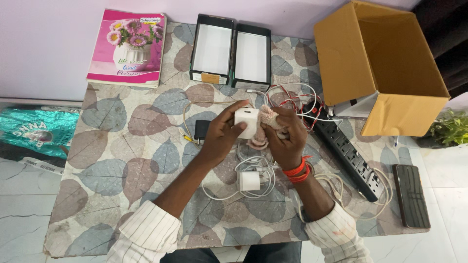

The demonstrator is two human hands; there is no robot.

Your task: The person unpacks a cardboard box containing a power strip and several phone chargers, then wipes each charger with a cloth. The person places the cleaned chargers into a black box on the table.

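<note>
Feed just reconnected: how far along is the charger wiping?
Nothing looks finished by sight. In hand: the left hand holds a white square charger block while the right hand presses a pinkish cloth to it. Left: a second white charger lies among cables.

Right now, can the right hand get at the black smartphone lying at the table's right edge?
Probably yes, once freed: the right hand holds a pinkish cloth, and the black smartphone lies uncovered past the black power strip, which it could reach over.

Left hand [222,134] holding white charger [246,122], right hand [285,139] pressing pink cloth [265,124] against it
</note>
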